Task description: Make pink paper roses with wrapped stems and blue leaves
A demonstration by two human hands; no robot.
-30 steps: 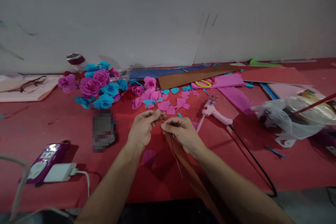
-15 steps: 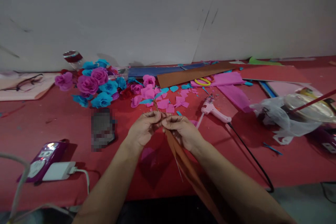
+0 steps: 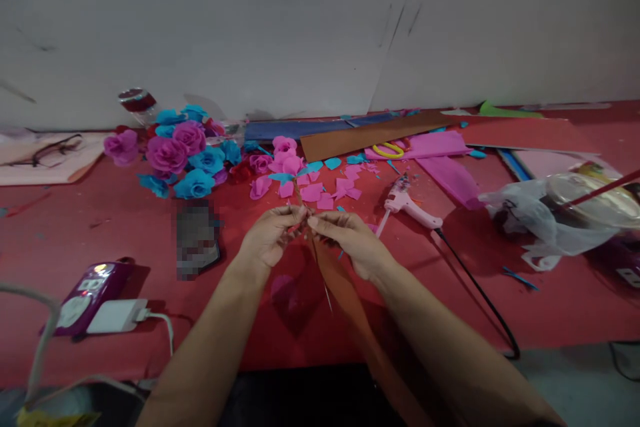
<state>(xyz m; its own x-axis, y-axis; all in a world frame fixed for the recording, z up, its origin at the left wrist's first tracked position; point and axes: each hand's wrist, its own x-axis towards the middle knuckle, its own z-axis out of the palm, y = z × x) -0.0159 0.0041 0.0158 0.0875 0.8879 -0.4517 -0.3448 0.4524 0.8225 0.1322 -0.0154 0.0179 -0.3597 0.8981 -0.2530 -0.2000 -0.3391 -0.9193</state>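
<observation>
My left hand [image 3: 267,237] is closed in a pinch on the thin stem [image 3: 299,195] of a pink paper flower [image 3: 289,164] with blue leaves below its petals. Right beside it, fingertips almost touching, my right hand [image 3: 355,240] pinches a long brown crepe paper strip [image 3: 345,287] against the same stem. From there the strip hangs toward the table's front edge and my lap. Bare wire [image 3: 328,297] sticks out below the hands. My fingers hide where paper and stem meet.
Beyond the hands lie pink paper petals [image 3: 311,193]. A pink glue gun [image 3: 413,209] with a black cord rests to the right, near yellow-handled scissors [image 3: 388,150] and a plastic bag [image 3: 530,207]. Leftward are blue and pink paper flowers [image 3: 167,155], a blurred dark object [image 3: 197,240] and a purple power strip [image 3: 93,297].
The flower's head and leaves have turned a little, and the wire end has swung left. Both hands stay pinched together at the stem. The view has shifted slightly.
</observation>
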